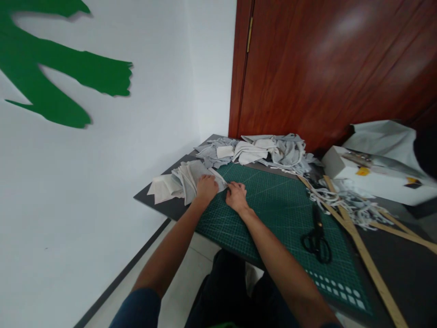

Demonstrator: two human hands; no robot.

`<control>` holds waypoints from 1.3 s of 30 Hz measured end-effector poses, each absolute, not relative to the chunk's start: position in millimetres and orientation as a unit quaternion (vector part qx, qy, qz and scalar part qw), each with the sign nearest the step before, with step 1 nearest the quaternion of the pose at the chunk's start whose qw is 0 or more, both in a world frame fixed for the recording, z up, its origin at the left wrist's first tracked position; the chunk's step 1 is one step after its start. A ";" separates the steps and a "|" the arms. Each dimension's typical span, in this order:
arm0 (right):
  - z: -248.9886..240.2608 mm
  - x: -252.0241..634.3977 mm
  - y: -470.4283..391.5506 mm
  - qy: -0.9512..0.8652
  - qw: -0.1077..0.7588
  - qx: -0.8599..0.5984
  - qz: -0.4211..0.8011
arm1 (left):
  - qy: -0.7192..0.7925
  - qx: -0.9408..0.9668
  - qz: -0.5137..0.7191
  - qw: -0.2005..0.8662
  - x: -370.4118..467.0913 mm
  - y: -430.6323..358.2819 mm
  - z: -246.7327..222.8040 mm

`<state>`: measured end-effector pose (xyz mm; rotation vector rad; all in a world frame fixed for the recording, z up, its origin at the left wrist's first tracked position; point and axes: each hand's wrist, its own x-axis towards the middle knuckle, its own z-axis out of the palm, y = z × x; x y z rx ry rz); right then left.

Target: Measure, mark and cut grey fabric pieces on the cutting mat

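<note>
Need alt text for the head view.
A person's left hand rests on pale fabric pieces and the right hand touches their edge, over a green cutting mat. Black scissors lie to the right; more cloth is heaped behind.

Right side, near: black scissors (317,231). Farther right: crossed tan rulers (371,268), tangle of pale fabric strips (362,208) beside them. Far right: white box (378,183). Far side: reddish-brown door (324,68), brass-colored hinge (250,35). Left: white wall (102,182), green cutout shape (80,68).

dark tabletop (166,208) | green mat (273,200) | pale cloth stack (191,175) | cloth heap (256,149) | rulers (373,271) | white tangle (357,207), probably cloth strips | box (382,177)
</note>
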<state>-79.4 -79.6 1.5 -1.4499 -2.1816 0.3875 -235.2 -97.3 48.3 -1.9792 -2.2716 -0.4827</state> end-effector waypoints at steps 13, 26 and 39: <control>-15.8 7.5 -90.4 -0.753 0.252 -0.589 0.148 | -0.721 -0.689 -0.074 -0.026 -149.3 -99.3 37.8; -16.8 76.2 -83.7 -0.745 0.277 -0.588 0.148 | -0.630 -0.761 -0.128 -0.087 -61.0 -77.8 32.2; -19.8 110.7 -76.9 -0.700 0.395 -0.551 0.223 | -0.611 -0.607 -0.356 -0.362 -12.8 -36.2 8.4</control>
